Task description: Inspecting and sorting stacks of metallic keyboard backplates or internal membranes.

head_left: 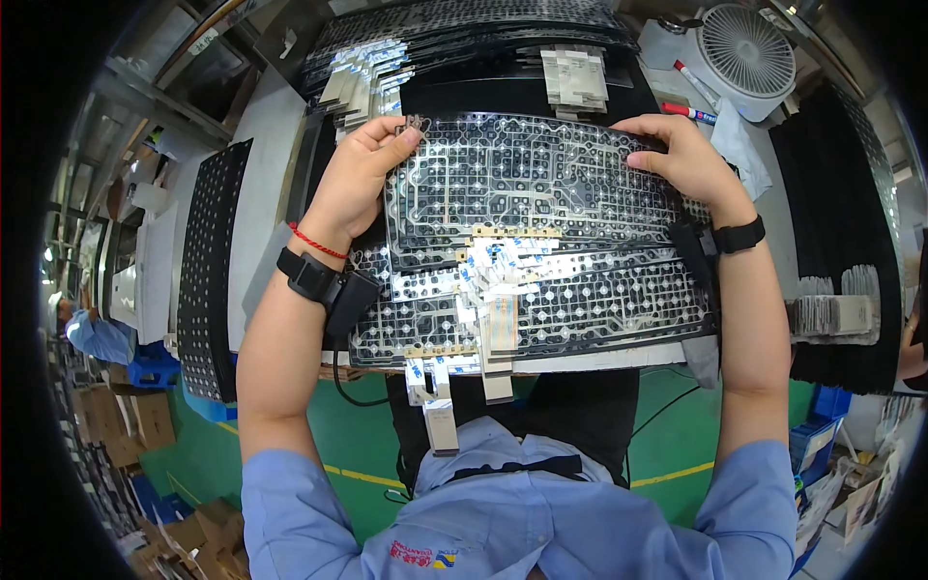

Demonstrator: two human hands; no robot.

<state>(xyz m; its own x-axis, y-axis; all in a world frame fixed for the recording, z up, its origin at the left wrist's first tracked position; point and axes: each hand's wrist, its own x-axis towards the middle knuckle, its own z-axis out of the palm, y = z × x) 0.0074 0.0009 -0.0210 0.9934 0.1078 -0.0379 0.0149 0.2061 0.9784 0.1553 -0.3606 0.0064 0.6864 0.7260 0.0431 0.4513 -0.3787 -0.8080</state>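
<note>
My left hand (372,169) pinches the far left corner of a clear keyboard membrane sheet (522,174) between thumb and fingers. At its far right edge, my right hand (684,159) grips the same sheet, thumb on top and fingers behind. The sheet is tilted up, printed with silvery traces and rows of round contacts. Beneath its near edge lie more membrane sheets (619,304) on the work table. Ribbon tails (498,275) with white and blue backing hang toward me, and one pale tail end (441,425) droops past the table edge.
Behind the sheet sits a stack of membranes (474,39) with bundled tails (575,82). A white fan (746,53), a red marker (688,113) and a white cloth (742,150) are at the far right. Black dotted sheets (215,271) lie left; more tail bundles (836,314) lie right.
</note>
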